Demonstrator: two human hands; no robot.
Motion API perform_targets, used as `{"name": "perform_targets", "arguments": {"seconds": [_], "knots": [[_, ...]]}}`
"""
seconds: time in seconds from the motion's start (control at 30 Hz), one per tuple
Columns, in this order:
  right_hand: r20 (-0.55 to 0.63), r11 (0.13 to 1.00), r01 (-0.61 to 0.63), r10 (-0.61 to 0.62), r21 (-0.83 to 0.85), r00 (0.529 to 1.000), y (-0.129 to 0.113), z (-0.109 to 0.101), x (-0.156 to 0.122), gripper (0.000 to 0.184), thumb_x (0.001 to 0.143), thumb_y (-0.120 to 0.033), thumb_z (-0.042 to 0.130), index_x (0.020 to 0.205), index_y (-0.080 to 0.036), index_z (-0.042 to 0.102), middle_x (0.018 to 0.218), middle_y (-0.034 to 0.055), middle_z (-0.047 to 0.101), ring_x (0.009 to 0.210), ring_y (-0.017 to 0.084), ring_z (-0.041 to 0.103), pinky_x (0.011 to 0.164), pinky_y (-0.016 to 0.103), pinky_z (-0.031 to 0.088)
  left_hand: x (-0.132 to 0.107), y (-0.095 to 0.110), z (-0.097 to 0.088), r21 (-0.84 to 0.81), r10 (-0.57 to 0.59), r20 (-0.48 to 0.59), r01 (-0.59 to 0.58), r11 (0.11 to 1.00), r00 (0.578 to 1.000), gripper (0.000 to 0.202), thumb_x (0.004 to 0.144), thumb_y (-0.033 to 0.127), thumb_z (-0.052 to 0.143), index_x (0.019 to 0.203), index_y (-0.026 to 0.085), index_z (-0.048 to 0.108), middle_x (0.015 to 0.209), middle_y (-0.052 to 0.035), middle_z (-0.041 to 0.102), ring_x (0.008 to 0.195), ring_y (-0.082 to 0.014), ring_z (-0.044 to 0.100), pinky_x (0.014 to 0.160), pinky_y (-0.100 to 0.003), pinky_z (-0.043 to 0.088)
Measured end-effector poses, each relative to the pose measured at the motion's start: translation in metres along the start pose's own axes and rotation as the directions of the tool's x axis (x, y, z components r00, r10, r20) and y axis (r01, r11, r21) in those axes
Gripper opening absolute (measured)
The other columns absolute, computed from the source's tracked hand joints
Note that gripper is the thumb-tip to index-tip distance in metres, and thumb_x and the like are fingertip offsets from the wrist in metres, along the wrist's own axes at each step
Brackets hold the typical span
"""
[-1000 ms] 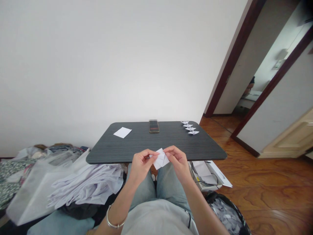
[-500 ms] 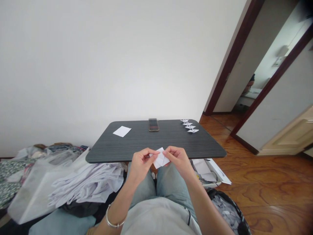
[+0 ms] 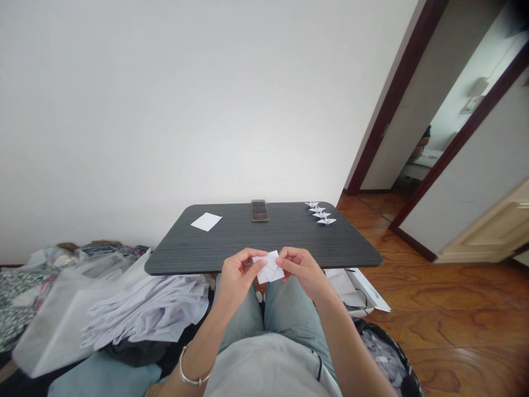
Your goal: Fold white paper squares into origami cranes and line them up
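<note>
Between my two hands is a small folded piece of white paper (image 3: 269,269), held just in front of the near edge of the dark table (image 3: 231,242). My left hand (image 3: 239,273) pinches its left side between thumb and fingers. At the right side, my right hand (image 3: 300,269) grips it with thumb and forefinger. Crease lines show on the paper's face. Several white paper cranes (image 3: 321,214) stand in a row at the table's far right. A white sheet of paper (image 3: 206,221) lies flat at the far left.
A phone (image 3: 260,211) rests at the table's back middle, near the white wall (image 3: 248,110). Left of my legs are piled white cloth (image 3: 152,309) and bags. To the right, a box of papers (image 3: 355,292) and a black-lined bin (image 3: 384,353) stand on the wooden floor.
The folded paper has turned slightly in my fingers, showing more of its left part. My hands have barely shifted, and the things on the table stay where they were.
</note>
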State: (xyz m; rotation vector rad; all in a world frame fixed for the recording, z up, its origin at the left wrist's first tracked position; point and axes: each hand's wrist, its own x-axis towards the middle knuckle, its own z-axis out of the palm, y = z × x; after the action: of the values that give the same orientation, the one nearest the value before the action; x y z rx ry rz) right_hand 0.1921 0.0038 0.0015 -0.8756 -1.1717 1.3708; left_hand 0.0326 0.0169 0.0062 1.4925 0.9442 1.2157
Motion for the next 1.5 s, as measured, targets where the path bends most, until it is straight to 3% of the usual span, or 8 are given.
{"name": "perform_targets", "arguments": {"seconds": [0.1, 0.23, 0.4, 0.53, 0.63, 0.83, 1.13, 1.5], "knots": [[0.024, 1.0, 0.007, -0.007, -0.006, 1.0, 0.003, 0.001, 0.0, 0.029, 0.062, -0.038, 0.074, 0.056, -0.016, 0.057, 0.049, -0.0042, 0.055, 0.041, 0.006, 0.044, 0.037, 0.015, 0.038, 0.001, 0.0, 0.0, -0.043, 0.026, -0.075, -0.029, 0.999, 0.997, 0.021, 0.066, 0.024, 0.068, 0.085, 0.015, 0.066, 0.064, 0.001, 0.063, 0.056, -0.0104, 0.056, 0.049, -0.018, 0.041], [0.024, 0.999, -0.01, 0.009, 0.032, 1.0, 0.009, 0.005, 0.0, 0.029, 0.061, -0.036, 0.076, 0.057, -0.016, 0.056, 0.053, -0.0018, 0.06, 0.046, 0.008, 0.052, 0.041, 0.016, 0.043, 0.002, -0.003, 0.001, -0.133, 0.034, -0.151, -0.054, 0.99, 0.988, 0.024, 0.063, 0.023, 0.071, 0.084, 0.017, 0.059, 0.061, 0.0036, 0.06, 0.056, -0.0096, 0.057, 0.05, -0.018, 0.041], [-0.057, 0.995, 0.046, -0.042, 0.083, 0.998, 0.015, 0.007, 0.002, 0.027, 0.061, -0.035, 0.077, 0.057, -0.016, 0.057, 0.055, -0.0023, 0.061, 0.049, 0.009, 0.055, 0.049, 0.02, 0.049, 0.003, -0.01, 0.001, -0.224, 0.014, -0.132, -0.044, 0.974, 0.991, 0.032, 0.062, 0.023, 0.073, 0.088, 0.017, 0.055, 0.068, 0.0015, 0.065, 0.062, -0.0118, 0.061, 0.056, -0.019, 0.045], [-0.05, 0.993, 0.052, -0.047, 0.111, 0.998, 0.018, 0.006, 0.001, 0.026, 0.063, -0.034, 0.076, 0.059, -0.016, 0.058, 0.055, -0.0023, 0.06, 0.05, 0.008, 0.054, 0.049, 0.017, 0.049, 0.002, -0.009, 0.001, -0.199, 0.041, -0.162, -0.074, 0.977, 0.986, 0.019, 0.063, 0.021, 0.072, 0.074, 0.016, 0.058, 0.068, 0.0012, 0.064, 0.063, -0.0108, 0.059, 0.059, -0.02, 0.045], [-0.004, 0.988, 0.006, -0.005, 0.153, 1.0, 0.018, 0.006, 0.001, 0.027, 0.067, -0.038, 0.072, 0.06, -0.016, 0.059, 0.056, -0.002, 0.06, 0.051, 0.008, 0.054, 0.047, 0.016, 0.049, 0.001, -0.006, 0.002, -0.141, 0.03, -0.135, -0.049, 0.989, 0.99, 0.011, 0.063, 0.021, 0.071, 0.065, 0.015, 0.062, 0.065, 0.0003, 0.065, 0.062, -0.0117, 0.059, 0.059, -0.021, 0.046], [0.067, 0.979, -0.08, 0.069, 0.187, 0.995, 0.02, 0.006, 0.003, 0.029, 0.064, -0.037, 0.075, 0.058, -0.014, 0.059, 0.058, -0.002, 0.061, 0.048, 0.006, 0.053, 0.046, 0.015, 0.049, 0.001, -0.004, 0.002, -0.111, -0.035, -0.096, 0.024, 0.994, 0.995, 0.014, 0.062, 0.022, 0.072, 0.072, 0.014, 0.068, 0.068, -0.0017, 0.069, 0.062, -0.0133, 0.062, 0.057, -0.022, 0.048], [0.006, 0.99, -0.012, 0.011, 0.141, 1.0, 0.02, 0.004, 0.003, 0.027, 0.064, -0.035, 0.076, 0.056, -0.013, 0.062, 0.054, -0.0011, 0.063, 0.046, 0.007, 0.055, 0.044, 0.015, 0.048, 0.004, 0.0, 0.001, -0.088, -0.044, -0.039, 0.04, 0.995, 0.998, 0.017, 0.063, 0.023, 0.072, 0.077, 0.013, 0.07, 0.069, -0.0032, 0.07, 0.063, -0.0135, 0.062, 0.057, -0.021, 0.05], [-0.03, 0.984, -0.014, 0.019, 0.176, 0.999, 0.01, 0.009, 0.0, 0.03, 0.06, -0.034, 0.078, 0.051, -0.013, 0.058, 0.047, -0.0027, 0.06, 0.039, 0.005, 0.052, 0.039, 0.012, 0.045, 0.0, 0.006, -0.006, -0.065, -0.03, 0.114, 0.038, 0.997, 0.993, 0.03, 0.065, 0.019, 0.071, 0.094, 0.013, 0.067, 0.093, -0.0079, 0.07, 0.085, -0.0186, 0.064, 0.068, -0.024, 0.053]]}}
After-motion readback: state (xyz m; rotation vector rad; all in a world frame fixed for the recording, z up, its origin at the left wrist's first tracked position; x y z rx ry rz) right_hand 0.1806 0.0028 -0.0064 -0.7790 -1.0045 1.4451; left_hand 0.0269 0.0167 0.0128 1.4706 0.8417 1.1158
